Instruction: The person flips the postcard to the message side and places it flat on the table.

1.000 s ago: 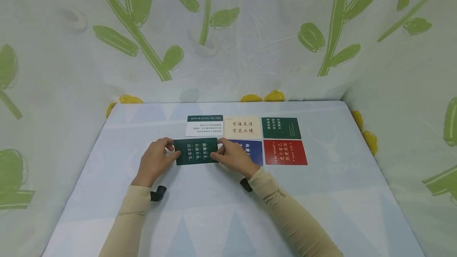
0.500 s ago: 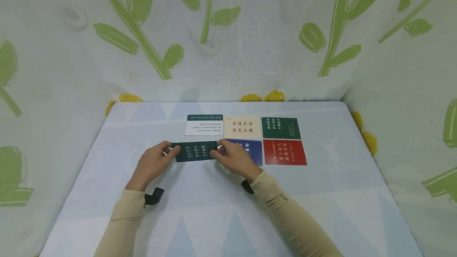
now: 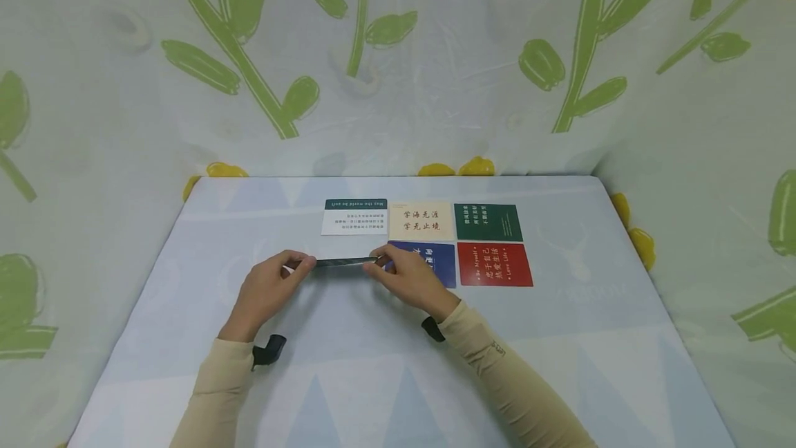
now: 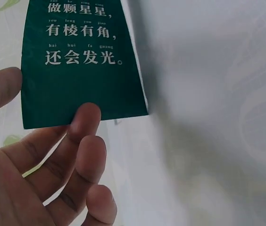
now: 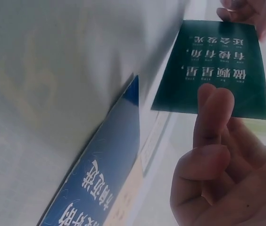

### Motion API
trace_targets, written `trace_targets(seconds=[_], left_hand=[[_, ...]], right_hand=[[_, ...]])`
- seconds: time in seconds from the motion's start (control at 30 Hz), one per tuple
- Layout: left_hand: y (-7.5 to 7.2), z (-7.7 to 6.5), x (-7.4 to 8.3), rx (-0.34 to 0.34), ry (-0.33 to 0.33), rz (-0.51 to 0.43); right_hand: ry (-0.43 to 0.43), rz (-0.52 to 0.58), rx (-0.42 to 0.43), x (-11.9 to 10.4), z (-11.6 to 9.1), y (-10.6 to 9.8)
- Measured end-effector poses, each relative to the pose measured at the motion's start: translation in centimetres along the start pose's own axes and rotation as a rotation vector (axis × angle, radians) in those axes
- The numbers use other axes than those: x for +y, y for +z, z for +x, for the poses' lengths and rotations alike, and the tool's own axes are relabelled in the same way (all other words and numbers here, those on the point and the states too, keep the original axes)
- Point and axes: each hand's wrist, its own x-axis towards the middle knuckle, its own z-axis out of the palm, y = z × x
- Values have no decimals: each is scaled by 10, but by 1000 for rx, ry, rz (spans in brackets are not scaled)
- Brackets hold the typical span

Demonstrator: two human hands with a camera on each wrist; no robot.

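A dark green card (image 3: 344, 262) printed with white characters is held upright between both hands, its edge toward the head camera. My left hand (image 3: 261, 296) pinches one short end; in the left wrist view the card's printed face (image 4: 76, 89) shows with fingertips at its end. At the opposite end my right hand (image 3: 413, 281) grips the card between thumb and fingers. In the right wrist view the printed face (image 5: 213, 94) shows again, and a blue card (image 5: 104, 165) lies below. The right hand partly covers that blue card in the head view.
Laid close together on the pale table (image 3: 385, 358) are a white card with a green band (image 3: 354, 224), a cream card (image 3: 421, 230), a second green card (image 3: 489, 232) and a red card (image 3: 495, 274). A flower-patterned cloth (image 3: 448, 88) encloses the table's back and sides.
The held card has tipped from showing its printed face to the head camera to standing edge-on. The left hand has shifted slightly toward the person; the laid cards have stayed put.
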Motion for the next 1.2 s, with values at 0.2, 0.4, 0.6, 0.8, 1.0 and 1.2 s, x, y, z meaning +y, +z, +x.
trace_targets(seconds=[0.2, 0.4, 0.6, 0.8, 1.0, 1.2], left_hand=[[1, -4, -1, -3, 31, -24], [3, -6, -4, 1, 84, -15], [8, -8, -5, 45, 168, 66], [12, -10, -4, 123, 263, 174], [14, -12, -3, 179, 312, 213], [19, -14, -3, 115, 272, 253]], right_hand=[[-19, 50, 10, 3, -2, 0], [-53, 66, 10, 7, -1, 1], [-78, 10, 9, 10, -1, 2], [-86, -52, 39, 14, 0, 6], [-78, -177, 55, 16, 0, 11], [-63, -253, 14, 18, -2, 14]])
